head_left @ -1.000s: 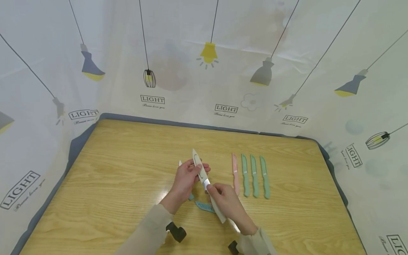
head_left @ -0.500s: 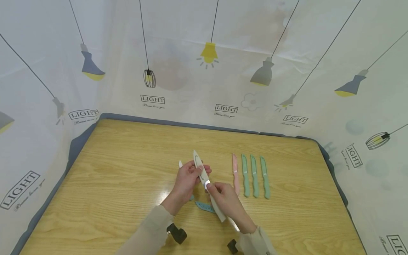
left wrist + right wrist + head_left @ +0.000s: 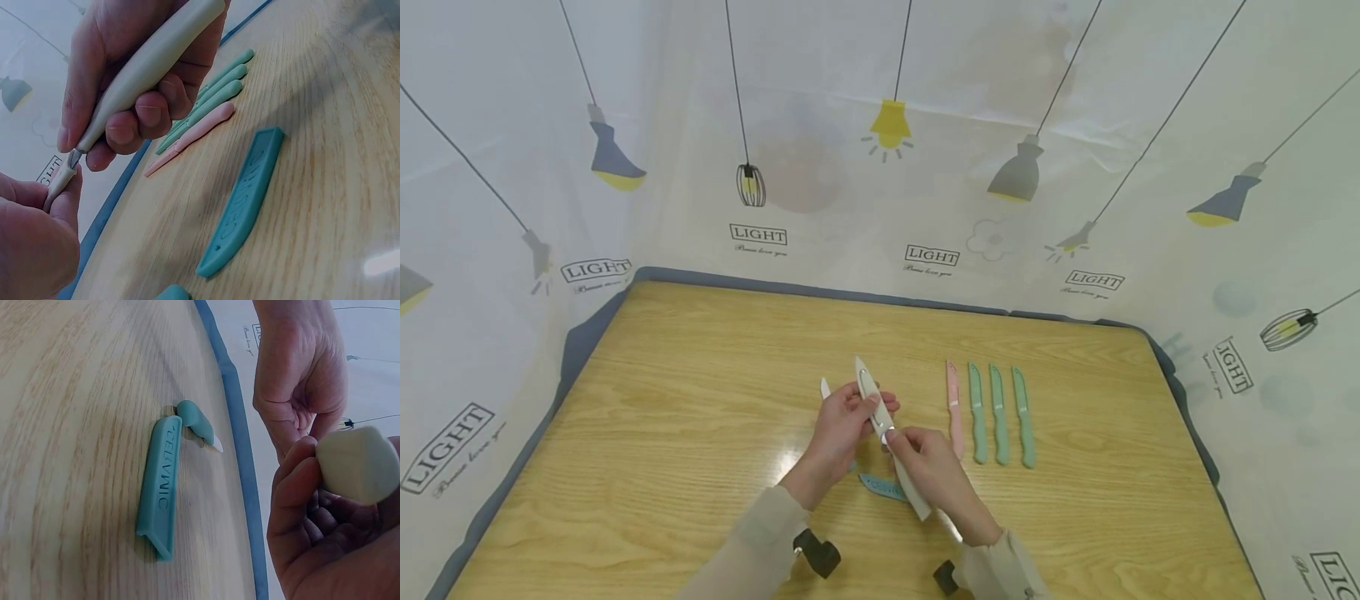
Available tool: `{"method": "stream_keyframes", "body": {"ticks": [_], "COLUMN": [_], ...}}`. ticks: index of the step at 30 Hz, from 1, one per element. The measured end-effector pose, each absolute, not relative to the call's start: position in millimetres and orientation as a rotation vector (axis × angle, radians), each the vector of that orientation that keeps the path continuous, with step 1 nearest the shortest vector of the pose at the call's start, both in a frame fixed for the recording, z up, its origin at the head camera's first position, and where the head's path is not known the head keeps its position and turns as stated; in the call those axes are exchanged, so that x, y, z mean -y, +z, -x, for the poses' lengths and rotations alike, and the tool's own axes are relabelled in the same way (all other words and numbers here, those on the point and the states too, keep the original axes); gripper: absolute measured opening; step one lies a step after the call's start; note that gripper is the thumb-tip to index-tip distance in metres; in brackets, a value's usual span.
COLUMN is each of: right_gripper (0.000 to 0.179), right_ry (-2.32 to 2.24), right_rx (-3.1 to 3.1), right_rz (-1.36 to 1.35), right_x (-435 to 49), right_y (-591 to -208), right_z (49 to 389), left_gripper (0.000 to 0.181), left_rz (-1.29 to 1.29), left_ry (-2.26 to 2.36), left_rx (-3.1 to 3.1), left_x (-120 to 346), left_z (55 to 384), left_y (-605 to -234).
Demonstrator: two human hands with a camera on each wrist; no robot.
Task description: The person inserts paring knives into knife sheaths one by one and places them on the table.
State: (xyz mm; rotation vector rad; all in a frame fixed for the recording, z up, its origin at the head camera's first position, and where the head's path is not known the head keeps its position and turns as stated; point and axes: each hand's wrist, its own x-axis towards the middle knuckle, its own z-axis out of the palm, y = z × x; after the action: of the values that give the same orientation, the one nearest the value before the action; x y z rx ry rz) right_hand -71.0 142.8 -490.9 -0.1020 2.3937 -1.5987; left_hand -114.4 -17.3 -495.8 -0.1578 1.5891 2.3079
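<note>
In the head view my left hand point(image 3: 838, 425) pinches the white blade sheath point(image 3: 867, 385) between thumb and fingers. My right hand point(image 3: 936, 475) grips the white handle of a knife point(image 3: 913, 493), whose blade is mostly inside that sheath. Only a short bit of blade point(image 3: 75, 157) shows between handle and sheath in the left wrist view. Below the hands lies a loose teal sheath point(image 3: 159, 487) with raised lettering. Beside it on the table is a teal-handled knife point(image 3: 199, 422) with a bare white blade, partly hidden by my left hand in the head view.
Right of my hands, a pink knife point(image 3: 953, 400) and several green knives point(image 3: 997, 417) lie side by side in sheaths on the wooden table point(image 3: 700, 375). A printed cloth point(image 3: 835, 200) hangs behind the table's far edge.
The white knife's blade has slid a little further into its sheath, so less of it shows. Both hands stay in nearly the same place; the other knives have not moved.
</note>
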Motion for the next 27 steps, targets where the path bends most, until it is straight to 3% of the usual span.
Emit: {"method": "stream_keyframes", "body": {"ticks": [20,27], "right_gripper": [0.040,0.031], "right_ry": [-1.597,-1.323], "right_rx": [-2.389,-2.616], "right_rz": [0.100,0.132], "right_x": [-146.4,-152.4], "right_y": [-491.6,-495.6], "right_z": [73.3,72.0], "left_gripper": [0.040,0.038], "left_rz": [0.140,0.191], "left_ry": [2.285,2.311], "left_rx": [-1.590,-1.587], "left_x": [12.1,9.7], "left_z": [112.5,112.6], "left_y": [-500.0,-503.2]}}
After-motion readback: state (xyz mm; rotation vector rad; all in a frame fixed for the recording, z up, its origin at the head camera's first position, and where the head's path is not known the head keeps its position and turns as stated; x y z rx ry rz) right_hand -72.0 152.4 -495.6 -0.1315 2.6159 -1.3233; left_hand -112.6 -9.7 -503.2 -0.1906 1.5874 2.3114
